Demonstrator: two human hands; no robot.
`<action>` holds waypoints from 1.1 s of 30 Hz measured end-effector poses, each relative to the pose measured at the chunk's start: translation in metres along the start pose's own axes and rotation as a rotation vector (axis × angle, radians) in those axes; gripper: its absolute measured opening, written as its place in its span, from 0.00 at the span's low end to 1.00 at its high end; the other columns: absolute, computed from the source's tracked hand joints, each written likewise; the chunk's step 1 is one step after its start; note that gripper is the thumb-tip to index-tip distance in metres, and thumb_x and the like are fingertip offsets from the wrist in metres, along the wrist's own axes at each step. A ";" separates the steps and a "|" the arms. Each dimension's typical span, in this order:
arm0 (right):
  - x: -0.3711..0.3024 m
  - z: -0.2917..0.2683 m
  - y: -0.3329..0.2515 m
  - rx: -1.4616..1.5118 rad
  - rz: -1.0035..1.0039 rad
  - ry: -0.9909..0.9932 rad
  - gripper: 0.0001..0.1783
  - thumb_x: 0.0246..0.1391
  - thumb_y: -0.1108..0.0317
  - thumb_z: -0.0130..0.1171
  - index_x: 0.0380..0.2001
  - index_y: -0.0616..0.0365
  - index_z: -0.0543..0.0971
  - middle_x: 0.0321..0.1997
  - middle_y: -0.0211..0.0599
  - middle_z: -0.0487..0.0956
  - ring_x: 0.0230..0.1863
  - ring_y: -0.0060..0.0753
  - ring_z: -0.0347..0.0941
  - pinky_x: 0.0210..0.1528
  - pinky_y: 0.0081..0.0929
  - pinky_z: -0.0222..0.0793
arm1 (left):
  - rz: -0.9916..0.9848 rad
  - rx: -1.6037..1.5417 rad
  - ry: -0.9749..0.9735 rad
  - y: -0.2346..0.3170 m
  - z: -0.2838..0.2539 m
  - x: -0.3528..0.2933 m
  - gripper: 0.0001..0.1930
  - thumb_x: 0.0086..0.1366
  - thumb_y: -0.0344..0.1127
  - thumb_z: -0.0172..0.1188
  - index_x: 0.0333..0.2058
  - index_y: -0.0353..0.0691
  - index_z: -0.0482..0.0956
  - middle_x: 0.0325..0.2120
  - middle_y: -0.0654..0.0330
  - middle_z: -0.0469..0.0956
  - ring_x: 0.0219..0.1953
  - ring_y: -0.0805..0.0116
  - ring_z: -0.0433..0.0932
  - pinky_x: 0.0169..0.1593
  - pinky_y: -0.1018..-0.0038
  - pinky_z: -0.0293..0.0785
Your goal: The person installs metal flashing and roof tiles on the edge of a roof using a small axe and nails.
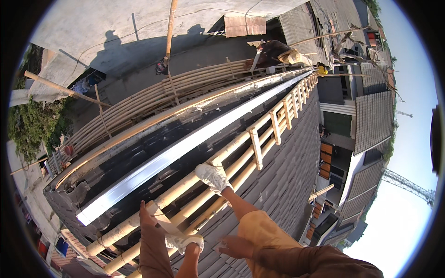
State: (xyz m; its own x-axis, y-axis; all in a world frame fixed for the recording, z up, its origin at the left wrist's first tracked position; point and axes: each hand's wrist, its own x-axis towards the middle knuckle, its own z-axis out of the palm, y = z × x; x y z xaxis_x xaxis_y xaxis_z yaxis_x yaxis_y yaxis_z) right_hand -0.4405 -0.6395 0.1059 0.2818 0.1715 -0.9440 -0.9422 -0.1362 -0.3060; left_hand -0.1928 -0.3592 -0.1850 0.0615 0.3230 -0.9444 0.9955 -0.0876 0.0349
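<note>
My left hand (147,217) lies over the upper bamboo pole (178,187) of a ladder-like frame, beside a flat wooden crosspiece (164,224). Its fingers reach across the pole and seem closed on it, though they are partly hidden. Low in front of my bent knee, my right hand (235,247) holds nothing, its slightly blurred fingers stretched out to the left. My feet, in pale shoes (213,178), are on the frame. A long silvery metal channel (171,163) runs alongside, out of reach of both hands' grip.
Dark roof tiles (273,185) slope away to the right. Bundled bamboo scaffold poles (148,99) line the left edge above a drop. At the channel's far end a person (274,53) bends over, near a yellow helmet (321,69). Neighbouring roofs (375,111) stand at right.
</note>
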 end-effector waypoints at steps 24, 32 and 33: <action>0.003 -0.038 -0.022 -0.097 0.014 -0.024 0.29 0.62 0.50 0.61 0.57 0.60 0.74 0.47 0.50 0.82 0.50 0.52 0.79 0.52 0.44 0.73 | 0.127 -0.030 -0.142 -0.007 -0.013 0.007 0.21 0.68 0.55 0.61 0.48 0.44 0.79 0.41 0.59 0.82 0.43 0.56 0.82 0.53 0.54 0.75; 0.008 -0.058 -0.045 -0.129 0.004 -0.057 0.28 0.63 0.50 0.59 0.58 0.57 0.75 0.49 0.48 0.84 0.51 0.49 0.81 0.55 0.39 0.74 | -0.120 -0.204 -0.140 -0.006 -0.015 0.024 0.21 0.66 0.55 0.62 0.45 0.43 0.82 0.42 0.56 0.82 0.42 0.54 0.82 0.52 0.55 0.76; 0.009 -0.059 -0.047 -0.130 -0.004 -0.062 0.27 0.64 0.50 0.59 0.58 0.57 0.75 0.49 0.48 0.84 0.51 0.49 0.81 0.55 0.39 0.74 | -0.112 -0.181 -0.127 -0.002 -0.014 0.020 0.21 0.66 0.54 0.62 0.44 0.43 0.82 0.40 0.56 0.82 0.41 0.54 0.82 0.51 0.55 0.76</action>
State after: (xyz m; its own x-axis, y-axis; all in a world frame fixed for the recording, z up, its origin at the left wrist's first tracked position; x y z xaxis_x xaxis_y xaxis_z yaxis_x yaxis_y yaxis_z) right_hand -0.3826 -0.6893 0.1045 0.2702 0.2318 -0.9345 -0.9085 -0.2601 -0.3272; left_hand -0.1926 -0.3396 -0.1996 -0.0477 0.1992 -0.9788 0.9929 0.1162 -0.0248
